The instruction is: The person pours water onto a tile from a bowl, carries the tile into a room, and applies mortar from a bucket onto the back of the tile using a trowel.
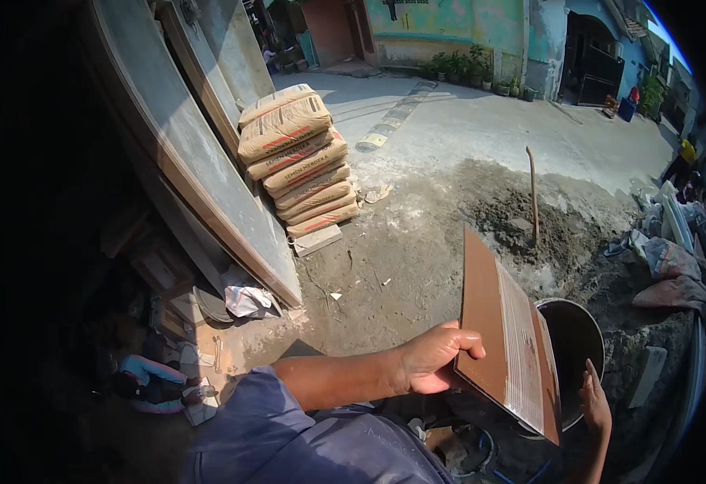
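Observation:
My left hand (pixel 445 359) grips a stack of flat brown boards or tiles (pixel 478 323), held tilted, with a pale ribbed strip along the outer face. My thumb lies over the near edge, and part of my fingers is hidden behind it. Just right of the boards, my right hand (pixel 593 399) is at the rim of a large dark bucket (pixel 578 317), its fingers stretched out and not wrapped on the boards. The boards hide much of the bucket.
Cement sacks (pixel 296 153) are stacked beside a panel (pixel 208 185). A stick (pixel 533 202) stands in a sand pile (pixel 514 218). Crumpled sacks (pixel 667 290) lie at right. Another person (pixel 151 379) is low at bottom left. A concrete lane (pixel 449 121) runs behind.

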Motion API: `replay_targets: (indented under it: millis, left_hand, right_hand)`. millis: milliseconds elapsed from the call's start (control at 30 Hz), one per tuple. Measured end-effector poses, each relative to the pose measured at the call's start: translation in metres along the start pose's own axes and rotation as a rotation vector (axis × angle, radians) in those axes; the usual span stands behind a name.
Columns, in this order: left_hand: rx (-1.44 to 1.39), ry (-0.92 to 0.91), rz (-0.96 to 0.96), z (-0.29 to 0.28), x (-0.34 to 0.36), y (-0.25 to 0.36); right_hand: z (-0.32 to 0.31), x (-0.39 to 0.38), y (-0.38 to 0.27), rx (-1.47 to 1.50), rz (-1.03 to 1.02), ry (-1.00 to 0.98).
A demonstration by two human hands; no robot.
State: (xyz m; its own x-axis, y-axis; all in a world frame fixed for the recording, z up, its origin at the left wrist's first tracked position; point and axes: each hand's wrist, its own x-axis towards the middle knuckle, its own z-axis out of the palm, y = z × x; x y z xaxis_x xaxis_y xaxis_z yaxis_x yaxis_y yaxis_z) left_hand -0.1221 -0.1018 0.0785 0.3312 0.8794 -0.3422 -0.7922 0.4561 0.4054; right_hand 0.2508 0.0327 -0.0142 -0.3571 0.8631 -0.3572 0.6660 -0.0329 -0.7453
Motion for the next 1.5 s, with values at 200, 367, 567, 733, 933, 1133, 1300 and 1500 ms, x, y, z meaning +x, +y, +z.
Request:
replay_targets:
  millis: [200, 367, 567, 733, 933, 1133, 1300, 1500]
  left_hand:
    - [-0.124, -0.023, 0.199, -0.011, -0.033, 0.02]
    - [-0.194, 0.093, 0.417, -0.042, -0.078, 0.042]
    - [-0.338, 0.151, 0.614, -0.098, -0.102, 0.059]
    - [-0.443, 0.365, 0.71, -0.15, -0.118, 0.064]
    - [-0.557, 0.566, 0.814, -0.195, -0.118, 0.054]
    - [-0.704, 0.594, 1.016, -0.223, -0.134, 0.04]
    - [-0.826, 0.611, 1.181, -0.228, -0.167, 0.031]
    - [-1.025, 0.629, 1.221, -0.308, -0.22, 0.018]
  right_hand:
    - [-0.001, -0.057, -0.131, 0.115, -0.347, -0.422]
    - [0.087, -0.065, -0.253, -0.822, -0.797, -0.143]
    - [0.168, 0.017, -0.276, -0.736, -1.2, -0.204]
    - [0.246, 0.105, -0.264, -0.955, -0.809, -0.288]
    - [0.337, 0.168, -0.266, -0.629, -1.34, -0.649]
    - [0.38, 0.156, -0.307, -0.397, -1.399, -0.892]
    - [0.437, 0.193, -0.318, -0.578, -1.502, -0.986]
    - [0.527, 0.186, -0.35, -0.515, -1.696, -1.127]
